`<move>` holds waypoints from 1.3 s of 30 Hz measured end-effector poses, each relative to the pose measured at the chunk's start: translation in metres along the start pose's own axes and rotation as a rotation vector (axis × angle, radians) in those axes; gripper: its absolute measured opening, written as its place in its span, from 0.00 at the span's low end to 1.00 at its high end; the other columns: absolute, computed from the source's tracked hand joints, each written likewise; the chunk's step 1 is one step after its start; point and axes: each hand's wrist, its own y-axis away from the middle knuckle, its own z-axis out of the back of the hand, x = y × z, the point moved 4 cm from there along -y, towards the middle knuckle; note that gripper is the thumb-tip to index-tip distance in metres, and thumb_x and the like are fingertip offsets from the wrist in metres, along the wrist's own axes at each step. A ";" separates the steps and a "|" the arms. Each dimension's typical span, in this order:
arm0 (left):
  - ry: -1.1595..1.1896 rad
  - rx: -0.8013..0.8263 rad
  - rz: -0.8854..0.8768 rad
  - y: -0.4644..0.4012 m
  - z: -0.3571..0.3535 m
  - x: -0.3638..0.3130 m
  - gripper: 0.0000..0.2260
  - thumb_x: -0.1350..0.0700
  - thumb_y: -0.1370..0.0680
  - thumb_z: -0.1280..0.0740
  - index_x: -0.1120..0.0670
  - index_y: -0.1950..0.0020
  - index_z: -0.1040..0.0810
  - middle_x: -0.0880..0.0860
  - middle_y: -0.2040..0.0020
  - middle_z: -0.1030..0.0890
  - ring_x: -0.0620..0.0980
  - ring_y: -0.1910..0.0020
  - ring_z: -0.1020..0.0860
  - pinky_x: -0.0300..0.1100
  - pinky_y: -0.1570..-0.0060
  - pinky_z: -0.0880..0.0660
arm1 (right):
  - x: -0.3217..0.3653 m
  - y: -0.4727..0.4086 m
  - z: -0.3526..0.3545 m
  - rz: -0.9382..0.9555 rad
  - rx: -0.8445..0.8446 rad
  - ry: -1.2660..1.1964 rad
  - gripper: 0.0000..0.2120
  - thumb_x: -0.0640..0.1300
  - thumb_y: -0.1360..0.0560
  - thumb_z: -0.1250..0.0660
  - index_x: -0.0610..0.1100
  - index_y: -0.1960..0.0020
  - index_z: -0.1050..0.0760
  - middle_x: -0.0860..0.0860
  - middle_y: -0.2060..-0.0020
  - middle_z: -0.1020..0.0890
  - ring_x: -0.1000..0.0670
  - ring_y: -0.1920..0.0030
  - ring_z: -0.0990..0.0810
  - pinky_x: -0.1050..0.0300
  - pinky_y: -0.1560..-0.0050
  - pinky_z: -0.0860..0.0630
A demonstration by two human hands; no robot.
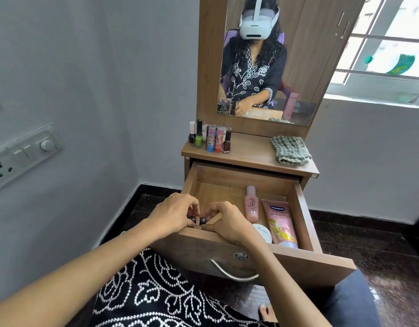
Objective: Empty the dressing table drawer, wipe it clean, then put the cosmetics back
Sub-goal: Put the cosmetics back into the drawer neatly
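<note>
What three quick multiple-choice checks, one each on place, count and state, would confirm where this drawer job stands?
1. Where is the checked cloth?
A. in the drawer
B. on the tabletop, right side
C. on the floor

2. How many pink containers lie in the drawer?
A. two
B. four
C. none

3. What are the hands doing?
A. resting open
B. wiping
C. each pinching a small dark item

Answers: B, it lies folded below the mirror; A, the pink bottle and pink tube; C, the left hand and right hand each hold one.

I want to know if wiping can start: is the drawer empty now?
Not empty. The open drawer holds a pink bottle, a Vaseline tube and a white compact.
</note>
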 end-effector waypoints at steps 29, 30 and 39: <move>0.169 0.006 -0.074 0.003 0.002 0.000 0.12 0.58 0.33 0.23 0.48 0.54 0.22 0.44 0.53 0.22 0.43 0.51 0.25 0.44 0.47 0.26 | 0.004 0.010 0.007 -0.006 -0.088 -0.035 0.14 0.54 0.39 0.21 0.55 0.59 0.24 0.58 0.56 0.20 0.56 0.58 0.19 0.58 0.56 0.22; 0.178 0.002 -0.083 0.004 0.003 0.000 0.12 0.58 0.33 0.23 0.48 0.55 0.22 0.44 0.54 0.22 0.43 0.51 0.25 0.44 0.47 0.26 | 0.005 0.011 0.008 -0.003 -0.096 -0.035 0.14 0.54 0.39 0.21 0.56 0.60 0.25 0.58 0.56 0.20 0.56 0.57 0.19 0.58 0.56 0.22; 0.279 -0.046 -0.129 0.007 0.014 -0.001 0.15 0.62 0.34 0.24 0.43 0.61 0.25 0.45 0.55 0.21 0.49 0.54 0.20 0.44 0.52 0.23 | 0.008 0.018 0.010 0.043 -0.157 -0.120 0.14 0.56 0.40 0.21 0.57 0.59 0.23 0.58 0.53 0.19 0.59 0.55 0.20 0.60 0.55 0.21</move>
